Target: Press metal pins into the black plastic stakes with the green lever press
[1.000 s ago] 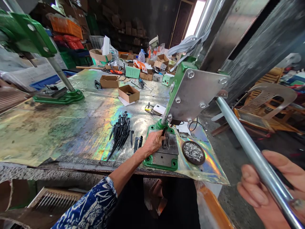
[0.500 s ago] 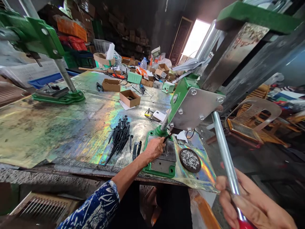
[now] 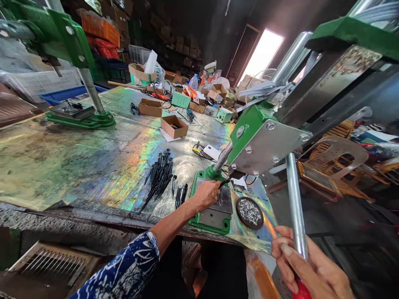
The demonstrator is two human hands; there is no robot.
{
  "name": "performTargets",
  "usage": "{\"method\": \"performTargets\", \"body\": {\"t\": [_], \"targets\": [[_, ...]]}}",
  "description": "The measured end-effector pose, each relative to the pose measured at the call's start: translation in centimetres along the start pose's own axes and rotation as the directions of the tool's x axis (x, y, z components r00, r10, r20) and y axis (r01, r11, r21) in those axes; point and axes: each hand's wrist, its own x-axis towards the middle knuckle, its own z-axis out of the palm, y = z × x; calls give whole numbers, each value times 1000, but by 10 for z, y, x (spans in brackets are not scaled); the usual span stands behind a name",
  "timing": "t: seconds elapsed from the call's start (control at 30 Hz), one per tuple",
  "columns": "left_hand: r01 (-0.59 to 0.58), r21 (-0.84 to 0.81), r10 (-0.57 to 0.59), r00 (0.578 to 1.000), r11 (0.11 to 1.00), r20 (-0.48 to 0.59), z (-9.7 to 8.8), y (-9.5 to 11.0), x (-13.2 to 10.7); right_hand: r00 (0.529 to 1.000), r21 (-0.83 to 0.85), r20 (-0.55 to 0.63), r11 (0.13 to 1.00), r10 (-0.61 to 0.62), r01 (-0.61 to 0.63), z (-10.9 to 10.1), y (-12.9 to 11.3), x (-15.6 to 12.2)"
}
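Blk piece (image 3: 223, 183) by press (image 3: 258, 145) underside, over base (image 3: 212, 220); L hand (image 3: 206, 195) fingers pinched on it. R hand (image 3: 314, 265) fingers wrapped rnd lever (image 3: 294, 195). Prob. best: seat piece steady, L fingertips clear, pull evenly.

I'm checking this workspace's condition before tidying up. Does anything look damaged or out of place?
Yes: the shiny table covering looks torn along its front edge, exposing a grey layer, with dark stains toward the left. A lone black piece lies beside a pile; that seems harmless.
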Motion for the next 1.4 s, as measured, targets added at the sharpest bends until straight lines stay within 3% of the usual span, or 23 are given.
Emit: {"method": "performTargets", "body": {"t": [0.33,0.5,0.67,0.87,1.17,1.4], "targets": [[-8,143,-7,995,990,101,-10,7,-3,998,-21,-44,999,45,-46,25,14,19],[-10,158,-9,993,987,119,-11,7,-3,999,-104,-34,994,15,-19,23,17,22],[-13,122,-2,992,992,126,-9,8,-3,994,-171,-92,983,55,-70,20,21,25],[24,131,-39,993,991,109,-7,11,-4,978,-57,-204,998,-39,28,35,38,38],[12,153,-23,997,988,72,-5,5,-2,981,13,-129,989,-146,149,34,43,41],[36,166,-43,998,985,43,-1,7,-3,995,35,-63,997,-74,76,26,25,25]]}}
